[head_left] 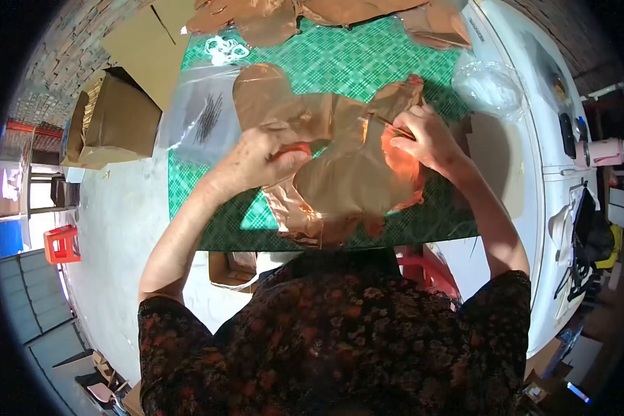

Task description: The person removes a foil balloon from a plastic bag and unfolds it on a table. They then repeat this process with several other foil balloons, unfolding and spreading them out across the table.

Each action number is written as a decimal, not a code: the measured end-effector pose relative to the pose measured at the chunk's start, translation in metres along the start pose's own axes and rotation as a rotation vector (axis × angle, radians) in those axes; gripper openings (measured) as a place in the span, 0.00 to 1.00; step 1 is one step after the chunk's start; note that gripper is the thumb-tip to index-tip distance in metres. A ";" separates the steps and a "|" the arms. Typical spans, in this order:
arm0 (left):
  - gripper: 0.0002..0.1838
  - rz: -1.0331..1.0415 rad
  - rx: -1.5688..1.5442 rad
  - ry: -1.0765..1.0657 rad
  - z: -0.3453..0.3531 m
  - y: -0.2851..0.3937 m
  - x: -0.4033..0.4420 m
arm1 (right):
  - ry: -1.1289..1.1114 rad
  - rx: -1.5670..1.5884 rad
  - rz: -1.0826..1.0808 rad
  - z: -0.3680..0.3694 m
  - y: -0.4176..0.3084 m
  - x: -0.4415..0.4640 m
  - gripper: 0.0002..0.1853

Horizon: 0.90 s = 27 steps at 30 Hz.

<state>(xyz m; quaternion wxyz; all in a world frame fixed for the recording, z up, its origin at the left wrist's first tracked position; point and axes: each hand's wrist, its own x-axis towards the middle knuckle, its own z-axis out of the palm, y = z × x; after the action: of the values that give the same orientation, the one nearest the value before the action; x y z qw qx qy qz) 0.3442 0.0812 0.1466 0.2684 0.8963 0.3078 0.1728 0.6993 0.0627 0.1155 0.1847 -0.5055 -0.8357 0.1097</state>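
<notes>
A flat, shiny copper-coloured foil sheet [343, 180], cut in rounded lobes like a deflated foil balloon, lies creased across the front of the table. My left hand [267, 156] is closed on its left part, fingers pinching the foil. My right hand [426, 139] is closed around a thin, dark stick-like piece [390, 125], which points left over the foil's upper right part. Whether that hand also grips the foil is hidden by the fingers. Bright sunlight glares off the foil just below my right hand.
More copper foil pieces [270, 21] lie along the far edge of the green checked tablecloth [367, 59]. White looped string [225, 50] and a clear plastic bag [194, 114] are at the left. Crumpled clear plastic [489, 87] is at the right, beside a white fridge-like cabinet [537, 139]. A cardboard box [118, 118] stands left.
</notes>
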 end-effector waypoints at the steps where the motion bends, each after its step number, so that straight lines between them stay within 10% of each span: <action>1: 0.14 -0.021 -0.019 0.007 0.008 0.000 -0.004 | 0.009 -0.002 -0.024 0.007 0.001 -0.004 0.13; 11: 0.18 -0.105 -0.058 -0.003 0.023 0.004 -0.014 | 0.021 0.385 0.196 0.027 0.006 -0.008 0.11; 27: 0.15 -0.199 0.185 -0.178 0.048 0.009 -0.019 | 0.022 0.091 -0.082 0.035 -0.002 -0.027 0.09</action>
<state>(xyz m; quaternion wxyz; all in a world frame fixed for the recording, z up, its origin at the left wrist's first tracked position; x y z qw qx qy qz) 0.3575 0.0450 0.1108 0.2268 0.8940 0.3847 0.0361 0.6948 0.0378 0.0791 0.2212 -0.4633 -0.8476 0.1343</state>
